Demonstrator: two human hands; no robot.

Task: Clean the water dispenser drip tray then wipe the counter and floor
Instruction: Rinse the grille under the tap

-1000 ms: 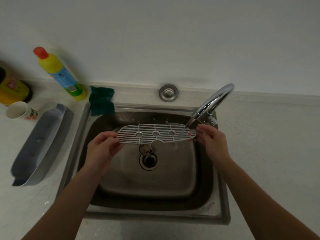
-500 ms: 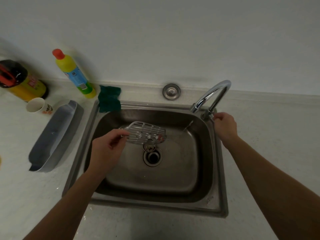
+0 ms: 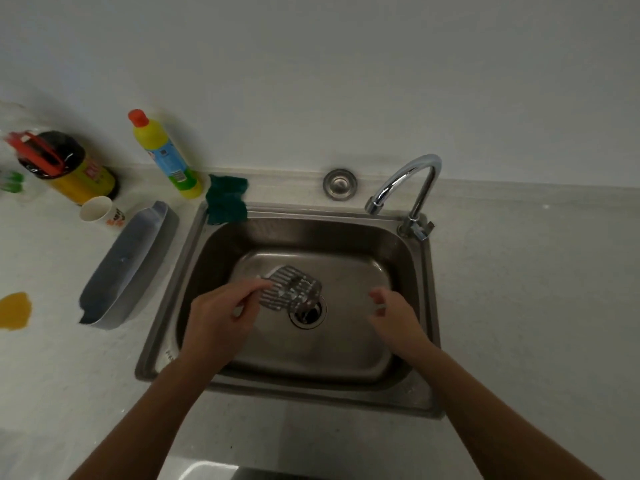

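On the far-left table (image 3: 52, 358), an orange-yellow spill (image 3: 14, 310) lies near the edge of view; right of it sit a paper cup (image 3: 98, 209) and the grey drip tray basin (image 3: 128, 265), just beside the sink (image 3: 424, 306) rim. A detergent bottle (image 3: 162, 154) and green scouring pad (image 3: 227, 199) stand at the sink's far-left corner. Over the drain (image 3: 308, 313), the left hand (image 3: 221, 317) pinches the slotted tray grille (image 3: 291, 289), fingers closed on its left end, grille tilted and blurred. The right hand (image 3: 394, 317) hovers apart from it, fingers loosely curled, gripping nothing. No water shows at the faucet (image 3: 405, 181). Step looks like shaking the grille off after rinsing. Next move: probably set it down, leftward past the sink rim. Bare table lies to the right, well apart from the clutter.
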